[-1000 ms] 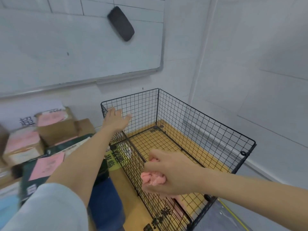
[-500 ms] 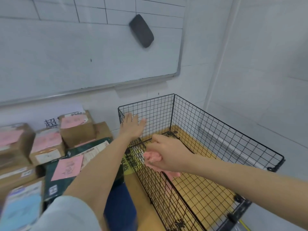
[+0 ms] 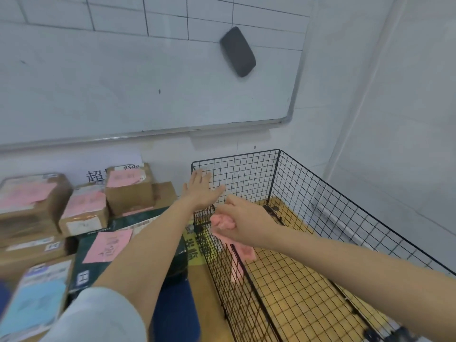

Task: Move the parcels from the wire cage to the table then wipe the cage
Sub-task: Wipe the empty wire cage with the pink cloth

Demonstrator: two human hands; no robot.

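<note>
the left hand point(image 3: 201, 191) lies flat with its fingers apart against the top far corner of the black wire cage point(image 3: 308, 218). the right hand point(image 3: 244, 222) has its fingers clamped on a bunched pink cloth point(image 3: 223, 222), pressed at the cage's left wall, with one end of the cloth hanging down inside. the cage holds no parcels; the parcels point(image 3: 84, 213), several with pink labels, sit piled on the desk point(image 3: 202, 292) left of it. a dark eraser point(image 3: 238, 51) sticks to the whiteboard point(image 3: 123, 82) above.

Left hand point(image 3: 201, 190) stretched forward, flat with fingers spread; right hand point(image 3: 243, 219) curled in a closed grip, arm extended.
</note>
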